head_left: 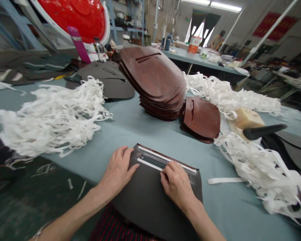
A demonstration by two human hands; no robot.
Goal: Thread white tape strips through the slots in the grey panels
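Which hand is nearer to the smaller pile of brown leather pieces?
Right. The right hand lies on the dark leather piece below-left of the smaller pile; the left hand rests farther left, at that piece's edge.

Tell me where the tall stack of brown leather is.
Head view, centre of the table: the tall brown stack stands between a dark grey stack on its left and a smaller brown stack on its right.
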